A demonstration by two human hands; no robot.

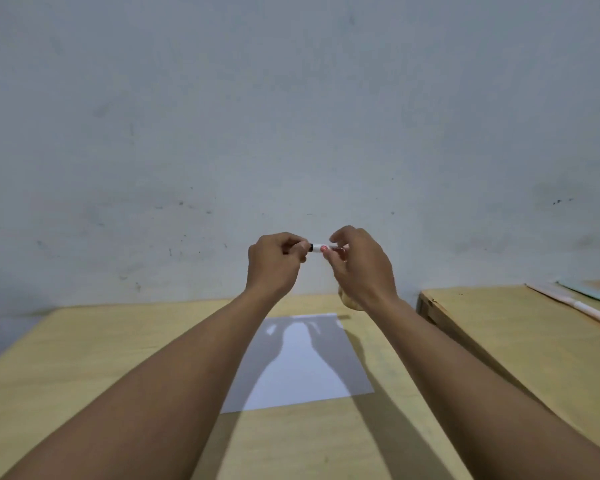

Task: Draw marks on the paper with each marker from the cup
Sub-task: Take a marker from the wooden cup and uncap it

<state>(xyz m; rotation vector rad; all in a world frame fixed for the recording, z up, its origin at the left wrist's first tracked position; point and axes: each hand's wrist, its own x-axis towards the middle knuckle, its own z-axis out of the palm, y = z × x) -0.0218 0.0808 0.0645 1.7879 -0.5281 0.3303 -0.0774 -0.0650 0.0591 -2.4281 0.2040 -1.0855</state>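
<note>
Above the far edge of the table (118,341), one marker (317,248) is being held level between two raised hands, in front of the bare wall (291,98). The left hand (274,263) is being kept clenched around the marker's left end, which is hidden inside the fist, while the fingertips (329,253) of the right hand (361,268) are pinching the white barrel at its right end. A black band and a red dot are showing on the short stretch left bare between the hands. By the look of this grip, the cap is being pulled off or pushed on, though which of the two cannot be told, since the tip is not being shown.

One sheet of paper (305,368) is lying flat on the table below and nearer, well apart from the marker, and no marks are being seen on it under the shadows of the arms. A rounded pale shape (349,301), probably the cup, is being mostly covered by the right wrist at the paper's far right corner; its contents cannot be counted. If the cap is coming off, the marker would need to be lowered, tip down, to the paper. A second table (516,323) is standing to the right, with two long pale strips (582,310) lying on it.
</note>
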